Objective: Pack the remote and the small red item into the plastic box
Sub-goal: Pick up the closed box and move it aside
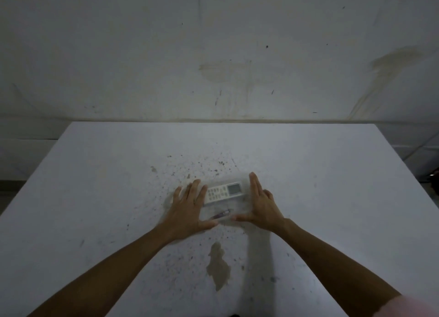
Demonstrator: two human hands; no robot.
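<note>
1. The left hand (190, 207) lies flat, fingers spread, on the left end of the clear box (223, 201); the right hand (260, 204) stands against its right end, fingers straight and together.
2. The small red item (220, 215) lies inside, near side, pointing up-right.
3. Behind it the remote (224, 192) lies inside, long axis left to right, screen at the right.
4. Risk: uneven pressing may slide the light box on the table (332, 198); I cannot tell if there is a lid.

Head view, down onto table (95, 174).
</note>
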